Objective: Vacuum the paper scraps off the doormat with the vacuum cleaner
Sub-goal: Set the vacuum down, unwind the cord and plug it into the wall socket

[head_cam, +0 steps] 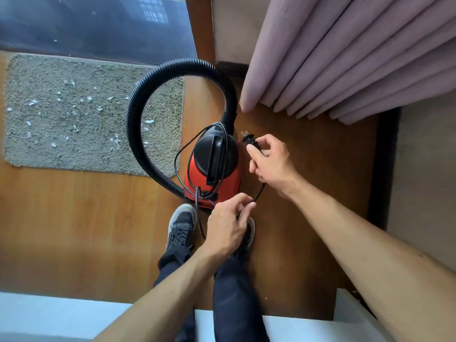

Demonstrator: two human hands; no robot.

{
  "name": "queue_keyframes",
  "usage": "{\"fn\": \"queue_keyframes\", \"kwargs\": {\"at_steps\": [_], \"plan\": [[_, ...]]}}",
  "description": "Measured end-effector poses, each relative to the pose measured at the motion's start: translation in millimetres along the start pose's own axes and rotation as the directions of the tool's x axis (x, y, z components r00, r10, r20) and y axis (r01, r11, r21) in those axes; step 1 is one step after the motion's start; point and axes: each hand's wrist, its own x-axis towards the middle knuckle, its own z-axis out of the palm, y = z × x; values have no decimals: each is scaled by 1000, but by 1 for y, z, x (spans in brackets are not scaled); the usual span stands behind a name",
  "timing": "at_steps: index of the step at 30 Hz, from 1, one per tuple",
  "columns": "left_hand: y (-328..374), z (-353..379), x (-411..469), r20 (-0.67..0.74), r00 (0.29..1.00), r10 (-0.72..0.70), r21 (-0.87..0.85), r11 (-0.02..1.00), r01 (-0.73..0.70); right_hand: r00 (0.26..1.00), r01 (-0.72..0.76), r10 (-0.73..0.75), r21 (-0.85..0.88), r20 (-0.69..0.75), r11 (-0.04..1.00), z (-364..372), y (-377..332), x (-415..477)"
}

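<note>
A small red and black vacuum cleaner [213, 166] stands on the wooden floor just ahead of my feet. Its black ribbed hose [138, 99] arcs left over the corner of a grey-green shaggy doormat [74, 144]. White paper scraps [32, 102] are scattered across the mat. My right hand [270, 164] pinches the black power plug [250, 141] beside the vacuum, prongs pointing away. My left hand [228, 227] grips the black power cord [259, 192] lower down, near the vacuum's base. Loops of cord lie over the vacuum's top.
Pink curtains [345, 58] hang at the upper right, reaching close to the vacuum. A dark glass door [98, 28] lies behind the mat. My dark sneakers [181, 229] stand below the vacuum. White furniture edges [49, 314] run along the bottom.
</note>
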Motion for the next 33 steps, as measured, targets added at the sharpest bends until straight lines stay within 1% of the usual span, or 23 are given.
{"fn": "queue_keyframes", "kwargs": {"at_steps": [3,6,9,13,16,19,23,28,31,33], "plan": [[0,-9,2,2,1000,20,-17,1000,-20,974,1,21,99,-226,995,0,-6,2],[1,-23,5,41,998,57,15,998,-57,906,27,46,166,-420,986,-9,-15,1],[5,-38,10,84,990,112,53,992,-117,843,84,24,176,-537,981,-20,-28,-9],[29,-55,18,145,970,194,23,980,-200,734,149,14,182,-679,972,-35,-47,-21],[55,-63,21,171,946,277,21,958,-285,660,176,48,217,-750,960,-53,-64,-28],[84,-68,19,161,918,362,7,930,-368,586,198,74,231,-807,953,-76,-84,-41],[129,-67,12,187,871,454,8,886,-463,471,273,89,241,-877,932,-113,-103,-64],[188,-49,-2,300,773,558,-31,816,-577,290,347,89,192,-953,918,-170,-111,-109],[220,-31,-15,342,715,610,-69,775,-628,138,320,99,139,-986,937,-206,-102,-140],[239,-16,-27,380,675,632,-95,753,-651,61,308,107,120,-992,944,-227,-91,-165]]}}
